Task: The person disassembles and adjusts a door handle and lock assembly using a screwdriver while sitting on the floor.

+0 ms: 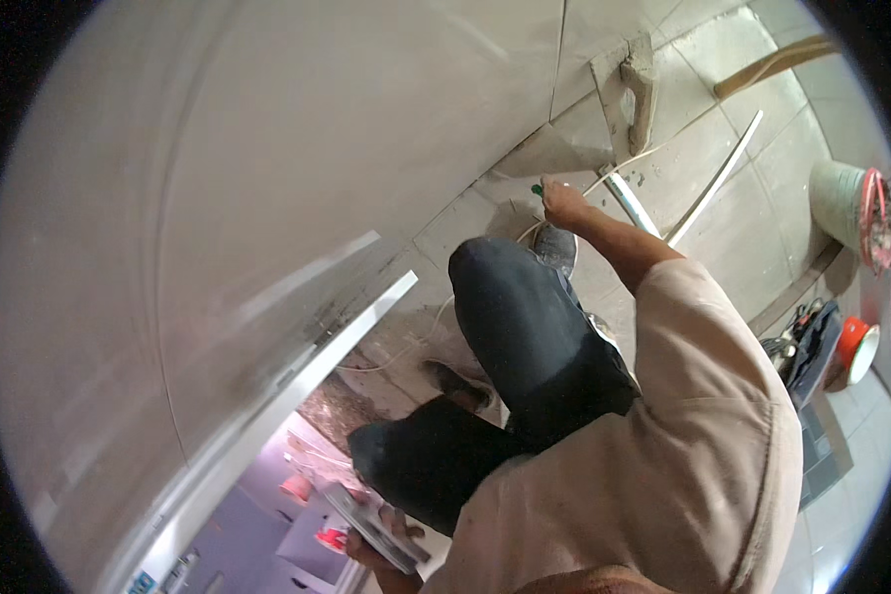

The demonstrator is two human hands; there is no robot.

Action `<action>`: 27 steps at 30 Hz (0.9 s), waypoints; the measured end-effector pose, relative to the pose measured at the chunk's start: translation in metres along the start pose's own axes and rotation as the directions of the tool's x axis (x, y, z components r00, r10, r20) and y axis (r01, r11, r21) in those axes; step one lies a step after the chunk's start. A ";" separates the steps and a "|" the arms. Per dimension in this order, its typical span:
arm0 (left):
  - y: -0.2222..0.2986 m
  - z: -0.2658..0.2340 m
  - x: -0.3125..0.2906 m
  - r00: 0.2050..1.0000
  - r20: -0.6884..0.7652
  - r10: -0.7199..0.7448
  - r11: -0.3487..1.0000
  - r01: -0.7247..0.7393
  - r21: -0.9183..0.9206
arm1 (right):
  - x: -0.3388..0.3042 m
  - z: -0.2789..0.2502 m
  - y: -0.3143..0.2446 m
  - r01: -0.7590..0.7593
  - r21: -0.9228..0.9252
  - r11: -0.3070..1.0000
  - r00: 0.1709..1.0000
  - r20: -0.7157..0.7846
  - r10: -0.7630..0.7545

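Note:
My left hand (366, 552), low in the picture beside my bent knee, is closed around a flat, grey, oblong thing (374, 525); its kind is not plain. My right arm reaches forward, and my right hand (564, 203) is closed on a small thing with a dark green end (538, 189), held over the floor near the wall. Most of that small thing is hidden in my fingers. Just below this hand is my shoe (555, 249). A pale cable (592, 185) runs past the hand.
A large tiled wall (297, 148) fills the left. White strips (632, 203) lie right of my hand, below a rough grey block (641, 94). A pale bucket with a red rim (841, 203) and an orange pot (854, 353) stand at right. A white-edged frame (297, 386) borders a purple area lower left.

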State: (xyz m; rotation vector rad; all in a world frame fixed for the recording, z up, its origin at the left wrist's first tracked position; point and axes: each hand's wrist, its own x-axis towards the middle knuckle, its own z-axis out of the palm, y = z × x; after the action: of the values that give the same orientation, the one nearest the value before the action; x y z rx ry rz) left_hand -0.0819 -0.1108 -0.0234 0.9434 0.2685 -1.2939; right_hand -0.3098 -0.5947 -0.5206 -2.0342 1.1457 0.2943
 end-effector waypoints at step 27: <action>-0.034 0.137 0.099 0.552 -0.014 0.834 0.451 -0.666 0.595 | -0.442 -0.210 -0.289 0.749 0.473 0.465 0.651 -0.392 -0.650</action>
State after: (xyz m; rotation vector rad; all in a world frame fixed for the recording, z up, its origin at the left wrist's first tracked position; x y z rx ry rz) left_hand -0.1262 -0.2775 -0.0184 1.5215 -0.3109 -0.3207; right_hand -0.3623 -0.3803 0.0036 -1.7517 0.2840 -0.6123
